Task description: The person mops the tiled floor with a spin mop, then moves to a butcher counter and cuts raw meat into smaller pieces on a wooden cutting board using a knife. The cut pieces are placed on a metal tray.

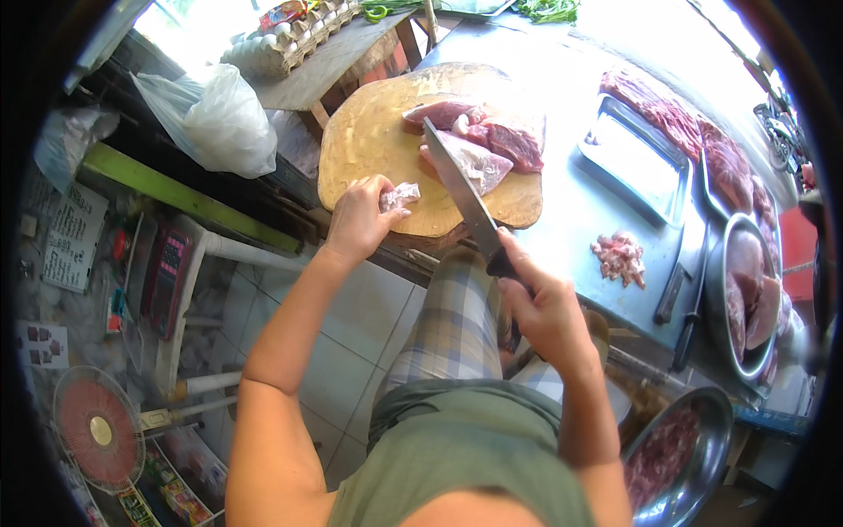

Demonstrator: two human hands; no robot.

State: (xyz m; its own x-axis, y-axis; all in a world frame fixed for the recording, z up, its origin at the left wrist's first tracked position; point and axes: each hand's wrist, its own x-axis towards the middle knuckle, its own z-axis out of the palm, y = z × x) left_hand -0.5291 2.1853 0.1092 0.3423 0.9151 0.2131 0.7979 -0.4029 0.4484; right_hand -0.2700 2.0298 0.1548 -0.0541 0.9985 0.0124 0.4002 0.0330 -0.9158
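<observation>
On a thick wooden chopping board [360, 132] lie several chunks of raw meat [514, 145], dark red with pale membrane. My right hand [546, 303] is wrapped round the black handle of a large kitchen knife [465, 193]. Its blade slants up and left, its tip part passing over the nearest chunk; whether it touches the meat I cannot tell. At the board's near left edge, my left hand [358, 215] pinches a small pale piece of meat trimming [399, 198] between thumb and fingers.
A metal tray [639, 195], a pile of trimmings [619, 259] and two more knives [674, 294] lie on the metal table at right. Large meat slabs [654, 105] and a steel bowl of meat [745, 351] sit farther right. Egg trays [299, 42] and a white plastic bag [224, 123] are left.
</observation>
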